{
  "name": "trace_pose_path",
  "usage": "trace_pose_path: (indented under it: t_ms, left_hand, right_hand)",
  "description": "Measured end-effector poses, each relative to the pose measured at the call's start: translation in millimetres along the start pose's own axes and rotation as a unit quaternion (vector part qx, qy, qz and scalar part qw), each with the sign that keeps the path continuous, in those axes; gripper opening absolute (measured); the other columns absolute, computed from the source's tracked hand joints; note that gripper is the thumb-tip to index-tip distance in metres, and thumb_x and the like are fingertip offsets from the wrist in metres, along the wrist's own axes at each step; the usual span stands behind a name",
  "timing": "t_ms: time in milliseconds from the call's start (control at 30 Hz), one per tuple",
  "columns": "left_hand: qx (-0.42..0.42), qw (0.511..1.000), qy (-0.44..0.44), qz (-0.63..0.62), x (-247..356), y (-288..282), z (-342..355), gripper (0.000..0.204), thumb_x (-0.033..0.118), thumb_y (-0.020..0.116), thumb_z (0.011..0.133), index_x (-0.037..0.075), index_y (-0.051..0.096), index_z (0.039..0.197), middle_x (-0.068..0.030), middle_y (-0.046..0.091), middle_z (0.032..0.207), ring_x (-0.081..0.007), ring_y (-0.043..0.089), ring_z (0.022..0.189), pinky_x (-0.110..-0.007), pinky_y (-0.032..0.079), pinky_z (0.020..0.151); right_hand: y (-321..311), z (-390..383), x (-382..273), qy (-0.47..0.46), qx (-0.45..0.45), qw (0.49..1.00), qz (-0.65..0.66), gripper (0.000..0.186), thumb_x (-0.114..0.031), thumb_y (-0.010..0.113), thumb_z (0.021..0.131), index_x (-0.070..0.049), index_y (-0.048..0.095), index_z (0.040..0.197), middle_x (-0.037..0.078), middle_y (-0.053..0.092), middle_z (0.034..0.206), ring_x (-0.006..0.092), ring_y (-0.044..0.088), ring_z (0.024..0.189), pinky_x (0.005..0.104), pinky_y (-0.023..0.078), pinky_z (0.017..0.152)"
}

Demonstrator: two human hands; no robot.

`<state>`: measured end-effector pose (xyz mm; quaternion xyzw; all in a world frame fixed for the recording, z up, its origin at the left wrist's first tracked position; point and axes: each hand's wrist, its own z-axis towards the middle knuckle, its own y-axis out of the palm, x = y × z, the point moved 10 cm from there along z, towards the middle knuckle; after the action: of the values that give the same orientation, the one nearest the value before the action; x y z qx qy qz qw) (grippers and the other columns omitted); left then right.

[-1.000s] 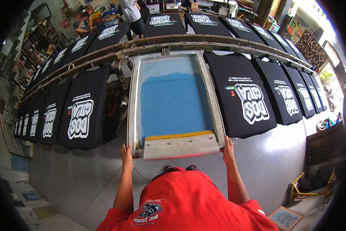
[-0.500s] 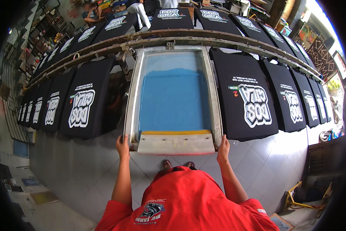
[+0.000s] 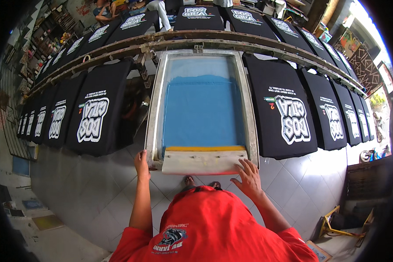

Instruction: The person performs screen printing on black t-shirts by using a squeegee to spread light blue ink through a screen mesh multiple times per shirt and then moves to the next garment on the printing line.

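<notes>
The screen frame (image 3: 250, 122) lies at centre, its far end at a metal clamp (image 3: 198, 48) on the rail, its near end before the person. The left hand (image 3: 141, 166) appears to grasp the near-left corner; its underside grip is hidden. The right hand (image 3: 249, 177) is unclenched, fingers spread at the right end of the squeegee (image 3: 200, 163); whether the fingertips touch cannot be told. Sound handling, in this judgement, calls for keeping the frame level and the yellow blade square to the near edge, off the blue mesh (image 3: 203, 109) until gripped evenly. Clearance: the right black shirt (image 3: 268, 126) sits just beside the frame, warranting care against sideways swing; the left black shirt (image 3: 117, 87) stands farther off. Tiled floor (image 3: 292, 187) extends on the near side.
</notes>
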<state>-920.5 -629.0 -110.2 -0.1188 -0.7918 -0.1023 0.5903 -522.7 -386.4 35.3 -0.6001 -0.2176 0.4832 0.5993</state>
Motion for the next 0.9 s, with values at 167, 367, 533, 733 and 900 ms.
trace_pose_path:
  t_ms: [167, 367, 533, 733, 900]
  left_hand:
    - [0.009, 0.999, 0.021, 0.042, 21, 12, -13, 0.032, 0.029, 0.064, 0.093, -0.002, 0.064, 0.101, -0.0043, 0.06, 0.093, -0.0132, 0.052, 0.087, -0.028, 0.04, 0.08]
    - [-0.014, 0.999, 0.04, 0.033, 23, 15, -11, 0.029, 0.025, 0.063, 0.094, -0.003, 0.063, 0.101, -0.0055, 0.061, 0.092, -0.0145, 0.053, 0.084, -0.029, 0.042, 0.078]
    - [-0.002, 0.998, 0.037, 0.057, 32, 18, -15, 0.026, 0.022, 0.062, 0.095, -0.003, 0.063, 0.1, -0.0066, 0.063, 0.091, -0.0153, 0.055, 0.085, -0.029, 0.043, 0.079]
    - [0.003, 0.98, 0.111, 0.162, 48, 4, -15, 0.033, 0.019, 0.067, 0.091, -0.002, 0.059, 0.114, -0.0106, 0.061, 0.105, -0.0178, 0.056, 0.095, -0.032, 0.044, 0.085]
    - [-0.183, 0.827, 0.395, 0.357, 210, 121, -76, 0.053, 0.016, 0.077, 0.077, 0.003, 0.055, 0.124, -0.0148, 0.059, 0.116, -0.0264, 0.058, 0.102, -0.039, 0.046, 0.091]
  right_hand:
    - [-8, 22, -1, -0.001, 0.031, 1.0, 0.004, 0.04, -0.018, 0.078, 0.07, -0.008, 0.065, 0.107, 0.007, 0.065, 0.114, 0.0267, 0.06, 0.109, 0.0423, 0.045, 0.096]
    - [-30, 44, -3, -0.023, 0.019, 0.999, 0.026, 0.042, -0.02, 0.08, 0.068, -0.006, 0.067, 0.106, 0.009, 0.07, 0.105, 0.028, 0.064, 0.101, 0.0414, 0.047, 0.091]
    - [-51, 71, 13, 0.002, 0.047, 0.998, 0.048, 0.045, -0.022, 0.083, 0.067, -0.004, 0.067, 0.105, 0.012, 0.071, 0.103, 0.0294, 0.066, 0.096, 0.0418, 0.051, 0.087]
    - [-46, 96, 26, 0.014, -0.019, 0.998, 0.059, 0.048, -0.025, 0.086, 0.064, -0.002, 0.069, 0.102, 0.013, 0.071, 0.1, 0.0298, 0.069, 0.092, 0.0399, 0.054, 0.081]
    - [-43, 114, 39, 0.022, -0.068, 0.995, 0.067, 0.048, -0.027, 0.085, 0.064, -0.004, 0.07, 0.103, 0.011, 0.071, 0.098, 0.029, 0.068, 0.09, 0.0396, 0.055, 0.078]
